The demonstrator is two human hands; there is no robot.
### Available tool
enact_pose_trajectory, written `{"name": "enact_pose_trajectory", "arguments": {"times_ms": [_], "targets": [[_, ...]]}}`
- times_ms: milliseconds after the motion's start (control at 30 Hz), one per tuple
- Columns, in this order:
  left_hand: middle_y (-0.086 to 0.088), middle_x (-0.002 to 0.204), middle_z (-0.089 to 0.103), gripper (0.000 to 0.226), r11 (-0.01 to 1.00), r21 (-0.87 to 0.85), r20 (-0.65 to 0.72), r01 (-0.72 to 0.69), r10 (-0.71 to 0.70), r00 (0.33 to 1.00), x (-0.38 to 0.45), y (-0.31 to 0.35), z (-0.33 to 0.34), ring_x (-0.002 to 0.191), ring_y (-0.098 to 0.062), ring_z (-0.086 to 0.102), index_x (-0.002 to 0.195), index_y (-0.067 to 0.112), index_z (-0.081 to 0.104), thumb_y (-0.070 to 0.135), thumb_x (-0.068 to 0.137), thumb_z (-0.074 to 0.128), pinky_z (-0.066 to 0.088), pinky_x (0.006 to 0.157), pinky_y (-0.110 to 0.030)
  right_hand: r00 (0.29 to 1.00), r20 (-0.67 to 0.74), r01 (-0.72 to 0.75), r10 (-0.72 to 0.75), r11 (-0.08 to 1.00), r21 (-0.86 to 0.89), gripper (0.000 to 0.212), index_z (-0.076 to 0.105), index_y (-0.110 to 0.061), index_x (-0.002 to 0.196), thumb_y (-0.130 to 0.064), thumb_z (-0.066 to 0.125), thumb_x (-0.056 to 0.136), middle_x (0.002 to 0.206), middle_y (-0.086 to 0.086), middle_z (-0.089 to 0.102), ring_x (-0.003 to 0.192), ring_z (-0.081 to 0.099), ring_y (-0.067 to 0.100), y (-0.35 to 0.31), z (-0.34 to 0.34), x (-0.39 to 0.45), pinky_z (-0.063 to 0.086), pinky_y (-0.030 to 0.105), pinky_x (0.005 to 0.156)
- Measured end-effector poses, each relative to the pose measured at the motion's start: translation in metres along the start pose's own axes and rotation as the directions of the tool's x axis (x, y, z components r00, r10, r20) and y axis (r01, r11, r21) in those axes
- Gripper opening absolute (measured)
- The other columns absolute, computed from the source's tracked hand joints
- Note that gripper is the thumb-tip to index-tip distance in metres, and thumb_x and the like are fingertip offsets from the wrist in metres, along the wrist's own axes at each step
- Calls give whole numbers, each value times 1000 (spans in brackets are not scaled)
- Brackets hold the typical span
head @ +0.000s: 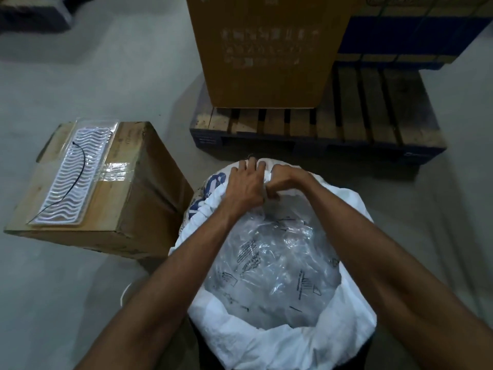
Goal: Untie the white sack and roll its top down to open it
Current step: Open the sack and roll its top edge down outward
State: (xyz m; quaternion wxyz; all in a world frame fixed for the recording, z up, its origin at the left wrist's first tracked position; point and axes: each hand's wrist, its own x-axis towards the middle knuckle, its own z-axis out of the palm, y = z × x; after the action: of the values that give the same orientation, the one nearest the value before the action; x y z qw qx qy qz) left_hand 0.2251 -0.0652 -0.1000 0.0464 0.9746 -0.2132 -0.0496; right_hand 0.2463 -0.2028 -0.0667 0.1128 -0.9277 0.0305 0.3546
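My left hand [246, 182] and right hand [282, 182] both clamp the sack's [352, 316] far rim, touching.

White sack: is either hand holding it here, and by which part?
Both. The left hand and right hand grip the white sack at the far edge of its open rim, side by side, fingers curled over the fabric.

Head camera looks steeply down — close over the sack [280, 329]; floor beyond.
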Motion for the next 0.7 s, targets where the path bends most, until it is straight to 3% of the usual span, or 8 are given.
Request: {"name": "enact_pose_trajectory", "arguments": {"times_ms": [100,200,300,367,433,500,600,700], "targets": [[-8,130,57,78,999,38,21,37,-38,999,5,5,7,116,-31,51,131,17,54,64,73,75,45,92,-46,996,-87,37,-31,997,66,52,65,-7,110,-36,80,70,99,8,64,89,62,24,15,11,-2,43,30,65],[-7,116,69,44,994,34,73,104,-106,992,14,6,8,109,-30,60,115,17,66,44,79,68,47,92,-42,915,-395,98,-85,995,11,83,49,-13,139,-55,75,73,129,13,60,120,56,33,27,41,-13,46,42,92],[-14,120,67,45,986,-52,246,158,-141,959,25,-1,0,110,-33,62,122,12,64,38,86,64,48,92,-41,816,-578,-87,-26,982,-168,88,32,-16,150,-64,64,83,148,15,41,131,43,36,40,71,-38,39,51,101],[-17,124,65,46,990,-56,356,126,-99,929,33,-4,-7,112,-34,61,125,9,61,32,85,64,48,91,-41,784,-613,-172,99,983,-62,79,34,-13,150,-67,50,95,147,16,45,125,50,38,57,82,-51,45,48,96],[-16,125,65,47,996,-19,413,81,-67,908,38,-5,-10,111,-33,61,124,9,59,29,82,69,49,88,-40,787,-606,-136,116,991,13,66,41,-9,143,-61,41,101,133,17,57,113,60,37,77,86,-54,49,44,85],[-18,133,59,64,999,39,394,24,-38,918,39,-4,-6,118,-35,58,132,10,52,36,78,76,48,95,-44,825,-560,-30,73,996,86,58,49,-9,133,-58,34,104,120,17,64,102,64,36,94,90,-52,49,44,80],[-14,142,45,88,985,43,161,-167,158,974,28,15,2,131,-34,45,145,18,37,55,74,75,35,109,-53,921,-383,115,65,896,429,65,60,-11,112,-69,31,100,106,13,66,95,65,34,105,84,-47,49,43,78],[-5,131,52,77,895,60,-12,-442,443,896,15,51,16,121,-25,50,137,20,43,62,78,68,35,108,-47,987,-159,94,20,730,677,51,60,-13,106,-61,43,101,98,5,63,95,63,27,111,66,-39,49,41,78]]}}
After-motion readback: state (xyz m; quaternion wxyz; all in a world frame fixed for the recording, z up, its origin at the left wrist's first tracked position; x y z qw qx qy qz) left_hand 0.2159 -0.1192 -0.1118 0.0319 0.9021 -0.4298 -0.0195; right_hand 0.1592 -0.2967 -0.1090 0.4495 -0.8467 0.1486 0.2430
